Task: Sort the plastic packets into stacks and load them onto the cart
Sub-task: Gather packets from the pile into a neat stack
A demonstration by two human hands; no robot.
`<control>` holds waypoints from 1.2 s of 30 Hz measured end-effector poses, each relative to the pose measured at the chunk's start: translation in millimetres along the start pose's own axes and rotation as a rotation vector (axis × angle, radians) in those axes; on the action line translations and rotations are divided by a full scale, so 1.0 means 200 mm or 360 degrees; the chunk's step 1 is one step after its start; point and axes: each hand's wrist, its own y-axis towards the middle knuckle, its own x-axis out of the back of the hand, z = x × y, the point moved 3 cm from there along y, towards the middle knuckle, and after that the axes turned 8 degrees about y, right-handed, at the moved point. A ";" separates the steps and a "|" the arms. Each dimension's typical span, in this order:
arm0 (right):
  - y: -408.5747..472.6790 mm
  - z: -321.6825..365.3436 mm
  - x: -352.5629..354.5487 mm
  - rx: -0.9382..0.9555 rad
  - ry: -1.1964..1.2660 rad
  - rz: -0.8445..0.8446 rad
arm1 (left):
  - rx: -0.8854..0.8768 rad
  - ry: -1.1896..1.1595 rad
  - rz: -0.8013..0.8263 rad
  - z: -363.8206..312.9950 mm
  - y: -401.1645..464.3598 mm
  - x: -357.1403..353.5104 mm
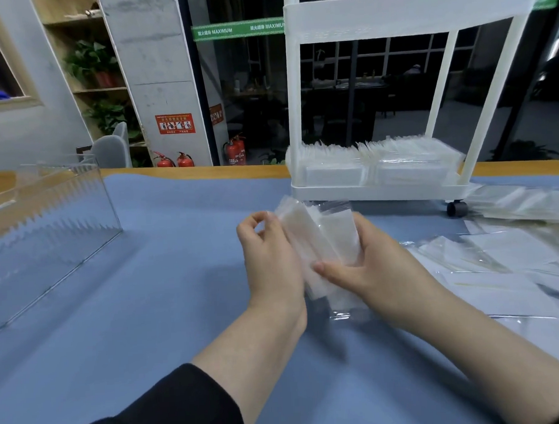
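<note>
Squaring of a small bundle of packets (321, 242) is judged in hand: it is held upright above the blue mat (146, 281), gripped by the right hand (364, 266) and steadied by the curled left hand (270, 254). Edges should be tapped flush before transfer to the cart (376, 188), where stacks already lie; loose packets (504, 259) remain at right

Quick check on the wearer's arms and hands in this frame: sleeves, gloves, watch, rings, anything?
Both hands are bare: no gloves, rings or watch visible on the left hand or right hand. The left arm has a black sleeve pushed up, leaving the forearm uncovered. A dark sliver at the bottom right corner may be the right sleeve, too little to tell. No markings or straps on either wrist.
</note>
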 end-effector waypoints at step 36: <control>0.03 -0.17 0.19 0.0110 -0.0137 -0.0080 | -0.0338 0.0604 0.0304 0.03 -0.01 -0.05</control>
